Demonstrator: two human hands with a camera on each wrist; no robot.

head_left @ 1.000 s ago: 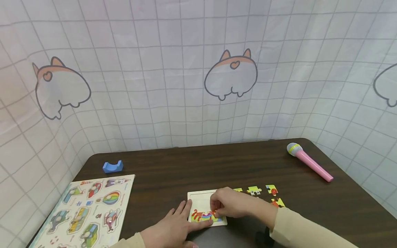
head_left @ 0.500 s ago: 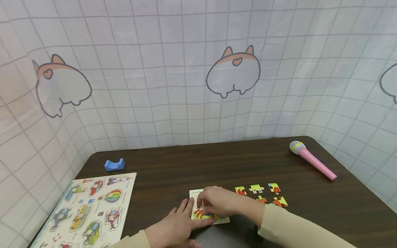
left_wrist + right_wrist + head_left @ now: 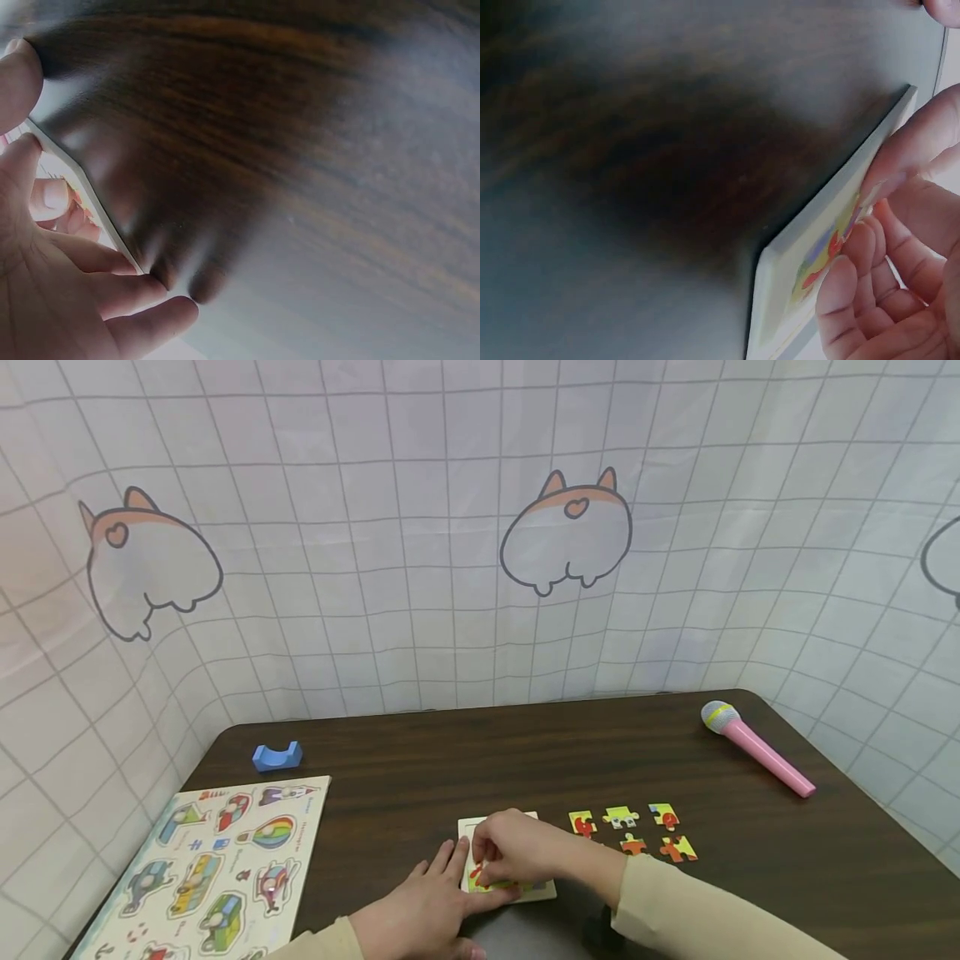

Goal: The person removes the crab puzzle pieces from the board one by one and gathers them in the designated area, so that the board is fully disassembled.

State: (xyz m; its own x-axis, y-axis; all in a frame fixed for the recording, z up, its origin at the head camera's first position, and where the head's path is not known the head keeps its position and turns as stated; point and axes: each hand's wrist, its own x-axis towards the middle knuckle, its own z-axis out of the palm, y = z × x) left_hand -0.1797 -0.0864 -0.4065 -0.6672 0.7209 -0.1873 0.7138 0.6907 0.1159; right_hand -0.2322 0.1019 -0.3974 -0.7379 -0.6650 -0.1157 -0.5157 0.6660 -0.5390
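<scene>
A small white puzzle board point(image 3: 468, 827) lies at the near middle of the table, with colourful pieces in its lower part. My left hand point(image 3: 416, 910) is spread flat at its left side, fingertips at the left edge and thumb along the near edge. Over the board, my right hand point(image 3: 521, 847) has curled fingers and pinches a puzzle piece point(image 3: 876, 192), mostly hidden by the fingers. In the right wrist view, the board's rim point(image 3: 837, 183) and printed red, purple and yellow parts show beside the fingertips.
Several loose yellow-and-red puzzle pieces point(image 3: 621, 817) lie right of the board. A larger vehicle puzzle point(image 3: 247, 822) is at left, with a blue curved block point(image 3: 277, 757) behind it. A pink toy microphone point(image 3: 765, 756) lies at back right. A grid-patterned curtain point(image 3: 405, 568) surrounds the table.
My right hand has moved left across the puzzle board, to its left part. My left hand stays at the board's edge. The head view has shifted slightly.
</scene>
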